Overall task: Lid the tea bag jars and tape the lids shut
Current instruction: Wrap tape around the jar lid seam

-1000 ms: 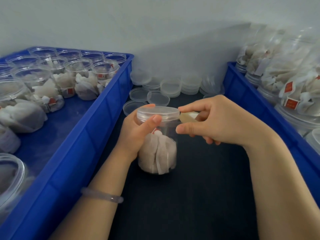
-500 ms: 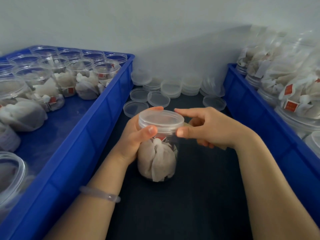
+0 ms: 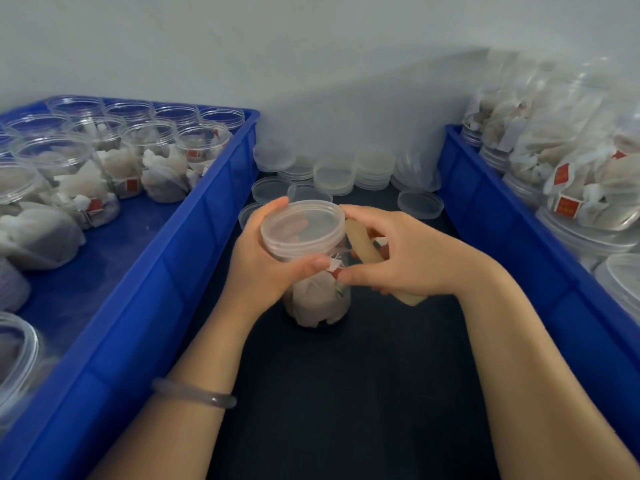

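tilting: jar [image 3: 318, 299] now leans | tape roll [image 3: 363, 247] emerged in right hand [image 3: 408, 258]

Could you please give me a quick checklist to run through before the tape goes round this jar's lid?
1. The lid sits on the jar: ok.
2. Is the lid fully tightened: cannot tell.
3. The left hand grips the jar under the lid: ok.
4. The right hand holds the tape roll: ok.
5. Is the tape end stuck to the lid's edge: cannot tell.
6. The jar stands on the black mat: ok.
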A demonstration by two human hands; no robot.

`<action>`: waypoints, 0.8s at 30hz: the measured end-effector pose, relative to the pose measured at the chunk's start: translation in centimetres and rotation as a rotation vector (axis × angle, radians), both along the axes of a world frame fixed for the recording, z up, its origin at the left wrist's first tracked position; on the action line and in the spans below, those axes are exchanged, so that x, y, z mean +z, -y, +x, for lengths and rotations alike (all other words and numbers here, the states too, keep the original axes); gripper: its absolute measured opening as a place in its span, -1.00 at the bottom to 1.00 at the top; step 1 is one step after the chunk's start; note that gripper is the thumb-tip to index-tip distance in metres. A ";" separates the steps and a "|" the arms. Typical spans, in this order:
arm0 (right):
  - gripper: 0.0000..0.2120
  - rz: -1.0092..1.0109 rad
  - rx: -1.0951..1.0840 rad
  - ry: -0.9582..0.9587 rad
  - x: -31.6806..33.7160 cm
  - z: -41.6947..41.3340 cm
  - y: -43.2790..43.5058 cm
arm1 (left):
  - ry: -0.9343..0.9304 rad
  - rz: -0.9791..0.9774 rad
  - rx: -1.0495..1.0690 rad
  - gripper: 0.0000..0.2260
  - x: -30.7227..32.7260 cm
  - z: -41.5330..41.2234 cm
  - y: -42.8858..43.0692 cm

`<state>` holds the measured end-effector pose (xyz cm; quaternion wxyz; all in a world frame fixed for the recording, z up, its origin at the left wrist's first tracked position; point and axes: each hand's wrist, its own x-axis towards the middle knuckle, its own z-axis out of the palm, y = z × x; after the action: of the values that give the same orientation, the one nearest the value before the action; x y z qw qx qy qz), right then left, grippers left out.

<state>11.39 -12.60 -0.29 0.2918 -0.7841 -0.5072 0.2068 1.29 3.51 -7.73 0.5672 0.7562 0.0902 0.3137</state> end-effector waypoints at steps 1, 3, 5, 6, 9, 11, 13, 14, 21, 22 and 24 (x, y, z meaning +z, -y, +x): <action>-0.40 -0.010 0.000 -0.002 0.3 0.0 0.4 | 0.000 -0.013 -0.006 -0.10 0.0 -0.1 -0.2; -0.51 0.001 -0.046 0.019 1.0 0.1 1.1 | -0.003 -0.053 -0.045 -0.13 -0.1 -0.2 -0.5; -0.68 0.036 -0.090 0.024 1.2 0.1 1.4 | -0.002 -0.117 -0.106 -0.11 0.0 -0.3 -0.6; -0.72 0.048 -0.102 0.029 1.2 0.1 1.5 | -0.008 -0.142 -0.144 -0.10 0.1 -0.4 -0.7; -0.52 0.046 -0.120 0.038 0.8 0.3 1.2 | -0.059 -0.183 -0.278 -0.09 0.4 -0.7 -1.0; -0.28 0.018 -0.114 -0.036 0.4 0.6 1.1 | -0.094 -0.183 -0.356 -0.10 0.5 -0.9 -1.1; -0.39 0.040 -0.034 -0.150 -0.1 0.7 0.8 | -0.116 -0.183 -0.416 -0.11 0.6 -0.9 -1.1; -0.49 0.059 -0.003 -0.197 -0.3 0.7 0.8 | -0.127 -0.175 -0.436 -0.11 0.7 -0.9 -1.1; -0.51 0.094 -0.033 -0.126 -0.4 1.1 1.1 | -0.473 0.262 -0.260 0.12 4.6 -1.5 -0.9; -0.48 0.082 -0.049 -0.079 -0.5 1.3 1.0 | -0.536 0.334 -0.240 0.06 5.5 -1.7 -0.8; -0.45 0.064 -0.065 0.000 -0.7 1.3 0.4 | -0.635 0.467 -0.175 0.05 7.1 -1.9 -0.5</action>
<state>12.73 -13.04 -0.95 0.3233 -0.7903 -0.4880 0.1808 -0.63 4.03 -0.64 0.3487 0.9288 0.1226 0.0270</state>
